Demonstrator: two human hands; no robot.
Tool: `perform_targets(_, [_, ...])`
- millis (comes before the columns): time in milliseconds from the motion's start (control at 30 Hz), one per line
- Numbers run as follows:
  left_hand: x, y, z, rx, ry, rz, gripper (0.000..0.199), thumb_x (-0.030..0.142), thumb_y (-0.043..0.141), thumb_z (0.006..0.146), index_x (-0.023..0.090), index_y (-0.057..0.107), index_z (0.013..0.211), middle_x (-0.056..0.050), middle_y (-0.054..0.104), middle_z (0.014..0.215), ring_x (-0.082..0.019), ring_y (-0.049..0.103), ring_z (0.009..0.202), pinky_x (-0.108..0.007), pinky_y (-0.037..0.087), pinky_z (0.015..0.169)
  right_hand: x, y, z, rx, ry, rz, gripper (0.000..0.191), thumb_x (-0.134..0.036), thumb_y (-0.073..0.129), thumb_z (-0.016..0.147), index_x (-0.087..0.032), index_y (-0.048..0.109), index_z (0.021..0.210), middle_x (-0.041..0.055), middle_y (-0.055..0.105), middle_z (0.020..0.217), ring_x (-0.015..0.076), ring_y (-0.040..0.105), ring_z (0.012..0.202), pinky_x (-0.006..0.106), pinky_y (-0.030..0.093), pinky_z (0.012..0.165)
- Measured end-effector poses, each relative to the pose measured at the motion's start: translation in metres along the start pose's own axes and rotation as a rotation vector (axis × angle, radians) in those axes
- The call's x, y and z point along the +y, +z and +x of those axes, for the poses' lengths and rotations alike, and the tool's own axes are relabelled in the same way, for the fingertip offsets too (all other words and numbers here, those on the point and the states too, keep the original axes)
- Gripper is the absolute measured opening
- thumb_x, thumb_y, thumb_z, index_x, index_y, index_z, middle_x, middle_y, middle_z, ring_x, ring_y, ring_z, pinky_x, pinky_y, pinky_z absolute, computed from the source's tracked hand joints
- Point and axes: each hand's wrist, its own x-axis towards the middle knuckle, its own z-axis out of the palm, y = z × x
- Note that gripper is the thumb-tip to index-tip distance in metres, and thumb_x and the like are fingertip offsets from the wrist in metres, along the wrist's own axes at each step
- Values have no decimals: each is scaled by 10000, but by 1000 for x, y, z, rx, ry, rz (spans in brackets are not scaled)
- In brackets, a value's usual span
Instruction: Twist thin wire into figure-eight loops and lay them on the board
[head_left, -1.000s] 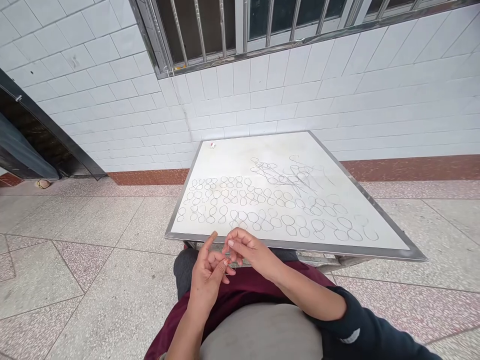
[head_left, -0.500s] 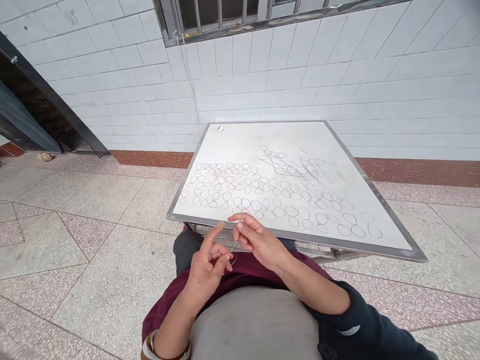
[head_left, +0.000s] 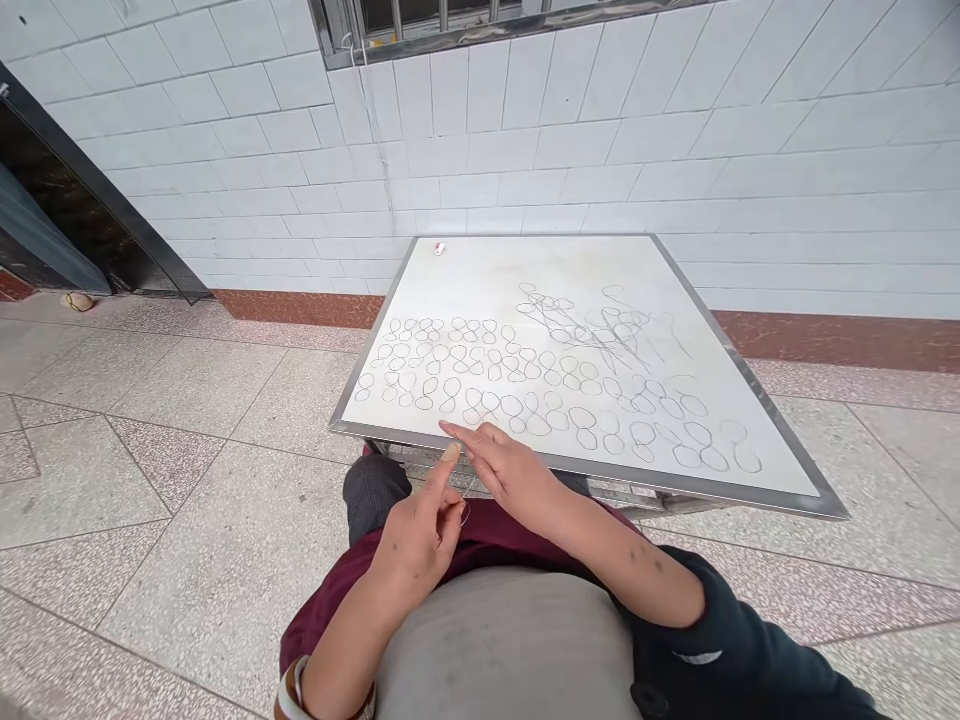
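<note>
My left hand is low at the table's near edge, thumb and curled fingers pinched on a thin wire with a small loop at its lower end. One finger of this hand points up at the fingertips of my right hand. The wire's upper end runs into my right fingers, which are pressed together around it; the grip itself is partly hidden. Beyond both hands, several thin wire rings, many joined as figure eights, lie in rows on the white tabletop. A tangled heap of loose wires is farther back.
A metal rim edges the table, which stands against a white tiled wall. A small red-and-white object lies at its far left corner. Above is a barred window; a dark doorway is at left.
My right hand has turned over, its fingers lowering and closing toward my left fingertip. The wire end that stuck up above the right fingers is now hidden. The view has shifted slightly.
</note>
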Motion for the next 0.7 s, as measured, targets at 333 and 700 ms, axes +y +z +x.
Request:
perform_targets(333, [-23,8,2,30,-171,-348,536,300,585,882,280,467,1405,-5,644,774,-130,563,594,-267,507,619,26,19,1,-37,168,262,392,-386,493,947,-320,544,1329,4,585,783,151,524,625,305,453,627])
perform_targets(700, [-37,15,3,-26,-243,-438,596,313,581,897,251,364,1448,9,625,838,-104,570,642,-261,515,663,37,26,1,6,186,208,414,-303,474,929,-237,467,1338,-15,563,835,115,476,633,269,416,635])
